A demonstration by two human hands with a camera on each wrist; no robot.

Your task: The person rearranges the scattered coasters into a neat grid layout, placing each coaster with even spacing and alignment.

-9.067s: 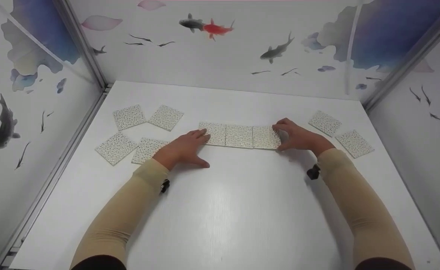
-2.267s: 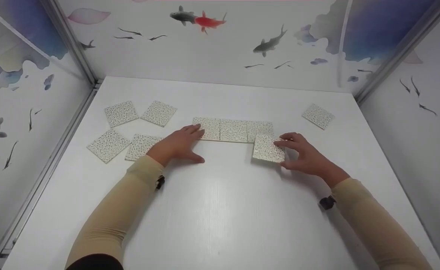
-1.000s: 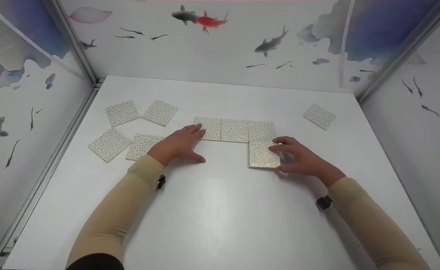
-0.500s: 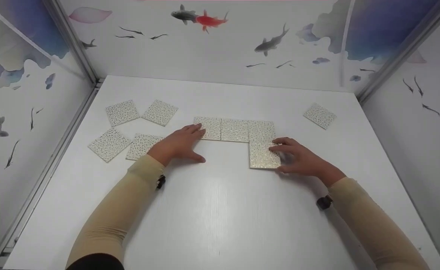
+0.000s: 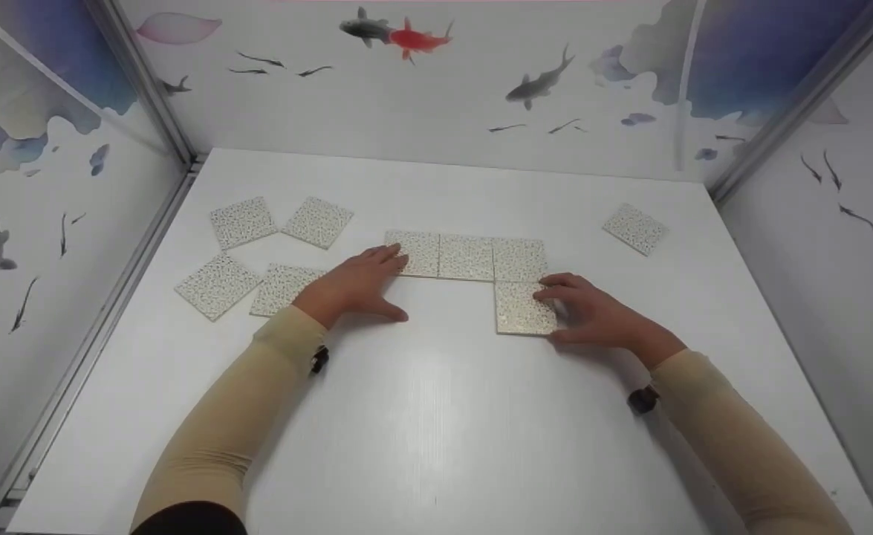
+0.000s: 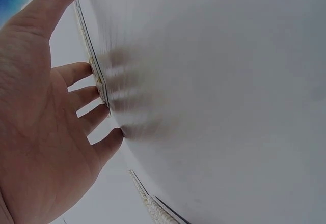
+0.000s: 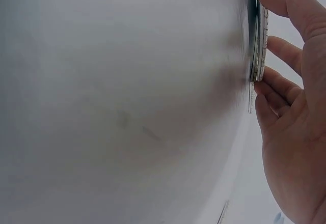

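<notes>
Three speckled, cream-coloured square tiles lie edge to edge in a row, the middle one (image 5: 466,258) between the left tile (image 5: 420,253) and the right-end tile (image 5: 519,260). A fourth tile (image 5: 519,308) sits against the near edge of the right-end one, forming a corner. My right hand (image 5: 598,313) grips that fourth tile by its right side, thumb at the near corner and fingers at the upper right. My left hand (image 5: 354,286) rests its outstretched fingertips on the left tile, thumb spread away on the table. In the left wrist view, the fingers (image 6: 102,145) look nearly straight.
On the left of the white table (image 5: 406,416) lie several loose tiles at odd angles, one (image 5: 284,290) partly behind the left hand. Another single tile (image 5: 635,229) lies at the back right. Printed wall panels (image 5: 436,96) enclose the back and both sides.
Since the first frame, the right hand has taken a tile from the right pair and lowered it below the row's right end. Over the last second it shifts barely; the left hand stays put.
</notes>
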